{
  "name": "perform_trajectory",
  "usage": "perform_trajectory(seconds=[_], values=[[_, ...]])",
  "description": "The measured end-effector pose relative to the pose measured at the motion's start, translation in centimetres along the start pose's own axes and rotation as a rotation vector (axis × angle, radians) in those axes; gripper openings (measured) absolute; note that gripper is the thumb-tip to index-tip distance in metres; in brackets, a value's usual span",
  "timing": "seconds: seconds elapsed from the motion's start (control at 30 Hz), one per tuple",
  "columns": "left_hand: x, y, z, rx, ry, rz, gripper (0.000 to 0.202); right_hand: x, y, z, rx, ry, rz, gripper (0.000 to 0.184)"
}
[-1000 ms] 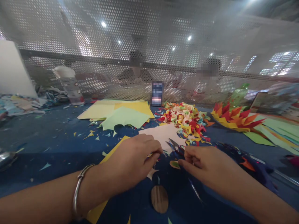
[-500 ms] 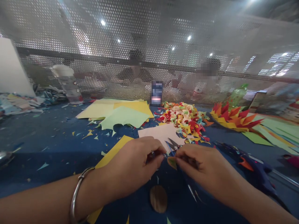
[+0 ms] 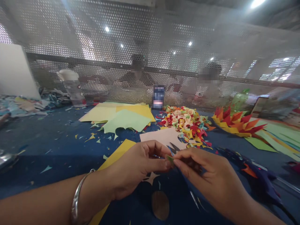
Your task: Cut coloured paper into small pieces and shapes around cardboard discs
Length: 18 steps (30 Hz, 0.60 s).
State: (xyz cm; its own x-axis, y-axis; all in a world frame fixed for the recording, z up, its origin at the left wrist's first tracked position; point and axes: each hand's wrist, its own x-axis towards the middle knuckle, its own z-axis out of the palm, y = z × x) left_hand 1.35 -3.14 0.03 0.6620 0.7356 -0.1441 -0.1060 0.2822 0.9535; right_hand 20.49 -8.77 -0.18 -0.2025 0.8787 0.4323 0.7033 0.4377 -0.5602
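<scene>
My left hand, with a silver bangle on its wrist, pinches one edge of a small green paper piece. Opposite it, my right hand has thumb and fingertips closed on the other edge. Dark pointed scissors blades show just behind the fingertips; the rest of them is hidden by my right hand. Thin metal ends stick out below that hand. A brown oval disc lies on the table beneath my hands. Near my left fingers is a pale star-shaped scrap.
Yellow and green paper sheets lie beyond my hands, with a heap of curled paper pieces to their right. A phone stands upright behind. At right are a glue gun and a pointed red-orange-yellow paper piece. Perforated metal backs the table.
My left fingers have moved right to meet the green paper piece, which before was only in my right fingers. The pale star-shaped scrap now shows below my left hand.
</scene>
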Motion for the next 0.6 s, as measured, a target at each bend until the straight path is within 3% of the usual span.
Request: perform_trajectory(seconds=[0.23, 0.37, 0.6], values=[[0.18, -0.05, -0.23, -0.059, -0.041, 0.071, 0.024, -0.04, 0.07, -0.06, 0.045, -0.002, 0.039, 0.007], [0.1, 0.13, -0.03, -0.072, -0.087, 0.009, 0.037, 0.07, -0.14, -0.03, 0.05, 0.025, 0.009, 0.007], [0.01, 0.26, 0.02, -0.094, -0.079, -0.017, 0.033, -0.01, -0.05, 0.0, 0.036, 0.063, -0.033, 0.005]])
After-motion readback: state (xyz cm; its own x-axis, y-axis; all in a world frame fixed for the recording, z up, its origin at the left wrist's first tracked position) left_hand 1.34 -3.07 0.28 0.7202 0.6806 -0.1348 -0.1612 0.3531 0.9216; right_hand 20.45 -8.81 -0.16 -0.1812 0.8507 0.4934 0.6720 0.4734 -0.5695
